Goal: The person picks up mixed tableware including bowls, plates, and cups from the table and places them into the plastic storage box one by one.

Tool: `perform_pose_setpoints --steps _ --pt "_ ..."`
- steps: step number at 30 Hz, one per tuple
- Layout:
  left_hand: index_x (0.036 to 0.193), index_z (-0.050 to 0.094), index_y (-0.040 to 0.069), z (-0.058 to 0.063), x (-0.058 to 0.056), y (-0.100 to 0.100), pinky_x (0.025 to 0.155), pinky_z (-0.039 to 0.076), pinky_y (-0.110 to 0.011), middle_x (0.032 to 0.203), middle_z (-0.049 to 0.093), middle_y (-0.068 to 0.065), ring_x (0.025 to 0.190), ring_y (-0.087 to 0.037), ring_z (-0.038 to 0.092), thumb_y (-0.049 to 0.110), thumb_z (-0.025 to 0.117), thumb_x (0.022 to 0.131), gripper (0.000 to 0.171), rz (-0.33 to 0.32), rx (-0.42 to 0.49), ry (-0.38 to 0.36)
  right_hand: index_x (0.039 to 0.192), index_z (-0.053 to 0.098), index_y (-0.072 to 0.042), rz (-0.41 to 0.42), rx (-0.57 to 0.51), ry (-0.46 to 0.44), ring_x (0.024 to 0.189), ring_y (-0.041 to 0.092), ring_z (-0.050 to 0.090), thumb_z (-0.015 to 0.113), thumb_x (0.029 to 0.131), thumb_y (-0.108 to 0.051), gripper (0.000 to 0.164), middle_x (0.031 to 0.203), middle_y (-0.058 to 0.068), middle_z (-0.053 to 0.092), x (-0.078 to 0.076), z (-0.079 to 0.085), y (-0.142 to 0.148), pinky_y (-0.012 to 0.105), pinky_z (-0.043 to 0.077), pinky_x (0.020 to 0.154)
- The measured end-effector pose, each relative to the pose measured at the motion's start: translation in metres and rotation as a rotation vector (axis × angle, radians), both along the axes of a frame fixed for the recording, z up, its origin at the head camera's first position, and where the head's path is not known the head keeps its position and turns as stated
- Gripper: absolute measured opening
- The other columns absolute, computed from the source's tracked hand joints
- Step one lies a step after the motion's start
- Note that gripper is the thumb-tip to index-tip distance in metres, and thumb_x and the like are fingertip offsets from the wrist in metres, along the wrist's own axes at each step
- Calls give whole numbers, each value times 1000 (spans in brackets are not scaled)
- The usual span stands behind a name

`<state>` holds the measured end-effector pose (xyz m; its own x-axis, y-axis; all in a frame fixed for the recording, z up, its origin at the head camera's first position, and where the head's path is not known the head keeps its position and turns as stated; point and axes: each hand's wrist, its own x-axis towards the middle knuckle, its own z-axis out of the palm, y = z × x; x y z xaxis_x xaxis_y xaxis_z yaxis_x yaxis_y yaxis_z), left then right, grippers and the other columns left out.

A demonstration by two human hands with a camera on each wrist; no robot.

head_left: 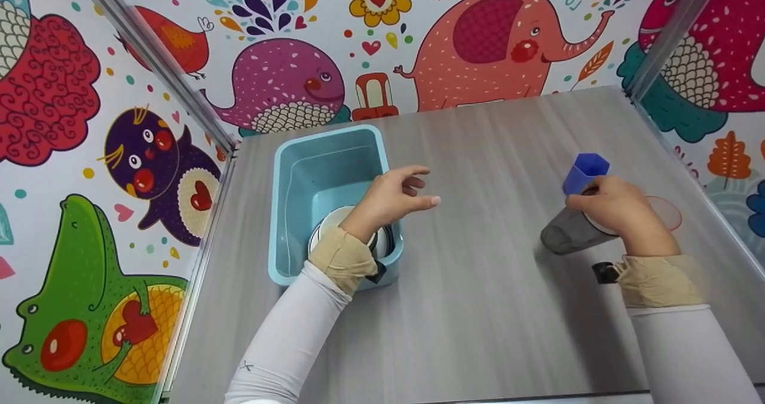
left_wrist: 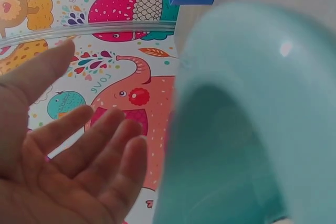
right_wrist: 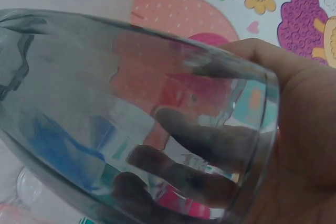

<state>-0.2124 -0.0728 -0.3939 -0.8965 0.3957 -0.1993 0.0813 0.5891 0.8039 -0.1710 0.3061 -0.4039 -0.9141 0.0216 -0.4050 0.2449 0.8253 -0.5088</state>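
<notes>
the right hand grasps a smoky grey, see-through tumbler near its rim; the tumbler is tilted, near a deep blue hexagonal cup on the grey wood-grain table. the left hand, fingers loose and holding nothing, hovers by a pale turquoise rectangular tub containing white round dishes.
</notes>
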Motion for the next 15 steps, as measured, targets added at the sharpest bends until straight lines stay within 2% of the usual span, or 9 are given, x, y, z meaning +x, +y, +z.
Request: perform_pose_setpoints --steps 5,12,15 --pt "144 55 25 -1 2 5 99 55 -39 133 64 -3 122 -21 58 42 80 86 66 -4 -6 -12 136 44 11 13 4 29 112 46 48 54 96 -52 75 134 37 48 -5 10 -19 59 51 91" --pt "145 54 24 -5 6 17 100 55 -37 134 64 -2 123 -19 58 43 80 85 67 -16 -7 -20 126 58 9 22 10 138 100 39 52 57 94 -47 64 118 29 60 -12 22 -44 43 51 74" --pt "145 54 24 -6 7 23 100 54 -37 135 64 -3 124 -19 58 44 80 85 68 -17 -5 -24 127 58 8 36 -5 137 100 38 54 55 95 -49 66 118 28 61 -13 26 -52 44 52 74"
